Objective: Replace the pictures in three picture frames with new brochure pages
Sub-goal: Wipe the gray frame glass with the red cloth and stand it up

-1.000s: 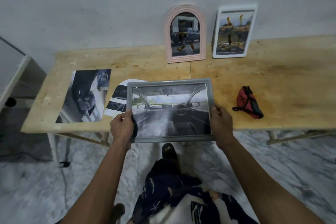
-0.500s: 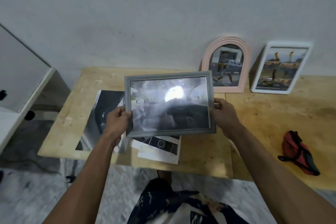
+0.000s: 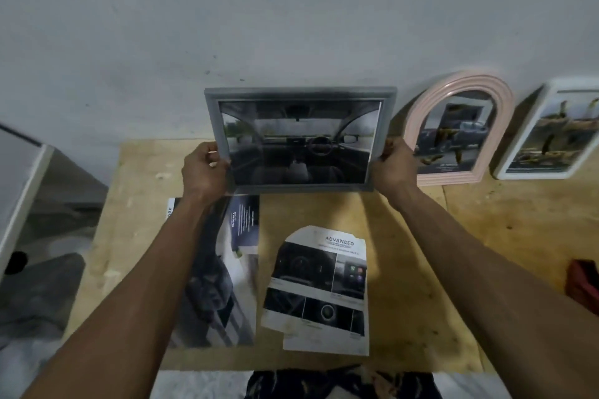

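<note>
A grey rectangular frame (image 3: 299, 139) showing a car-interior picture is held upright near the wall, its lower edge just above the wooden table (image 3: 453, 236). My left hand (image 3: 204, 172) grips its left edge and my right hand (image 3: 392, 168) grips its right edge. To its right a pink arched frame (image 3: 460, 129) and a white frame (image 3: 551, 129) lean against the wall, each with a picture. On the table lie a large dark brochure page (image 3: 220, 269) and a cut page (image 3: 321, 288) with an arched top, headed "ADVANCED".
A red pouch (image 3: 583, 285) lies at the table's right edge. A white cabinet (image 3: 22, 191) stands left of the table. The grey wall (image 3: 291, 26) runs right behind the table. My dark patterned clothing shows below the table's front edge.
Both hands carried the grey frame from the table's front edge up and back toward the wall, tilting it upright. The view moved closer and leftward.
</note>
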